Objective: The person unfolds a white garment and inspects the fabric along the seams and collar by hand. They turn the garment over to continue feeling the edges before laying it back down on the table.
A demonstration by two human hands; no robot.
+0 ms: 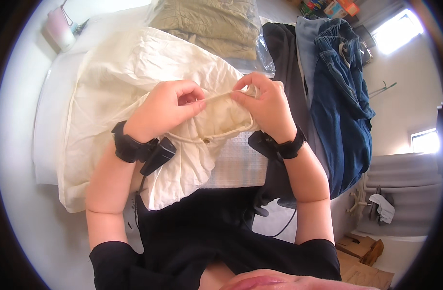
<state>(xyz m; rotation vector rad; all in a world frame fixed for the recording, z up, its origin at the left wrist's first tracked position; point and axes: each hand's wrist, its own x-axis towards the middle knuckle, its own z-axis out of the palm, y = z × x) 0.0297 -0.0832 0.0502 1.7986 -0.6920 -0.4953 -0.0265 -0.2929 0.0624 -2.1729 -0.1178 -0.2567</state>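
Observation:
A cream-white garment (115, 72) of thin, crumpled cloth is spread over the table, and its lower part hangs past the near edge. My left hand (166, 106) pinches the garment's narrow corded edge between thumb and forefinger. A short way to the right, my right hand (267, 101) grips the same edge in a pinch, so a stretch of it runs taut between both hands. Below them the edge curves round in a loop, with a small dark eyelet or button (206, 140) on it. Which kind of garment it is, I cannot tell.
Behind the garment lies a clear plastic bag (212, 29) with folded khaki clothes. Dark grey trousers (286, 58) and blue jeans (342, 96) drape over the right side. A checked cloth (238, 166) covers the table's near part. A pink-and-white bottle (61, 31) stands far left; cardboard boxes (361, 251) lie lower right.

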